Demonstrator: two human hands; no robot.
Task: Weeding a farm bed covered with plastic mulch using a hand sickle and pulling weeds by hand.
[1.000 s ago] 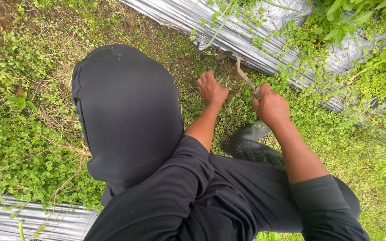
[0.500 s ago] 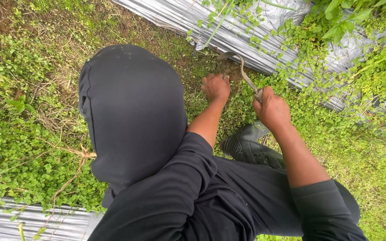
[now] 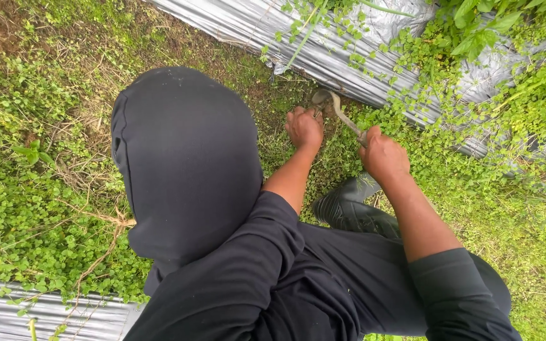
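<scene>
While gripped by right hand (image 3: 383, 156): thin curved sickle (image 3: 335, 112).

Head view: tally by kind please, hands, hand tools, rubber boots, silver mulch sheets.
Hands: 2, left hand and right hand
Hand tools: 1, curved weeding tool
Rubber boots: 1, dark boot
Silver mulch sheets: 2, far sheet and near sheet
Total: 6

plastic sheeting (image 3: 349, 57) walls off ahead, knee (image 3: 184, 158) crowds left, weeds (image 3: 475, 183) open rightward

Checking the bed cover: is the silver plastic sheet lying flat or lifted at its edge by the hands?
Cannot tell. The silver plastic sheet lies crumpled; weeds and the curved metal hand tool hide its edge.
</scene>
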